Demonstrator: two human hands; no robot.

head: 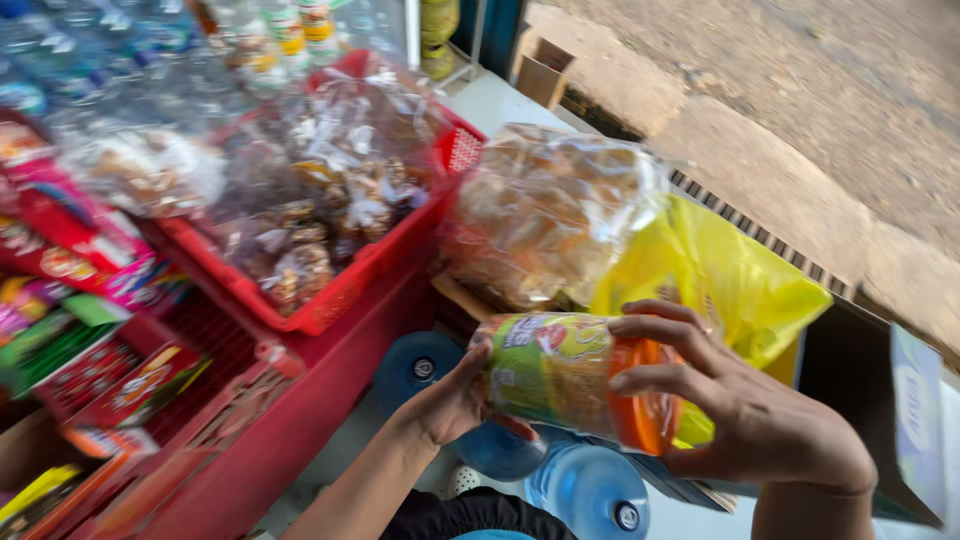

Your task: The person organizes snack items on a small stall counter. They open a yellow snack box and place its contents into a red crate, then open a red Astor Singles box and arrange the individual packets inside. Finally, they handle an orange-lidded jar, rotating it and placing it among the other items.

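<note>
Jar [565, 375] of snacks, clear plastic with orange lid, lies sideways between both hands: left hand [455, 395] cups its base, right hand [740, 400] grips the lid end. Probably light, stiff, smooth; best held by both ends. Yellow bag [730, 270] sits just beyond.

Small roadside shop: red crates [330, 290] of bagged snacks [320, 200], packaged goods on red shelves [120, 390], bottled drinks [150, 40], water jugs [590, 490], dirt ground [800, 90] outside.

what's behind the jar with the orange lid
Behind the jar held in both hands sits a yellow plastic bag and a clear bag of snacks; the yellow bag's contents are hidden.
</note>
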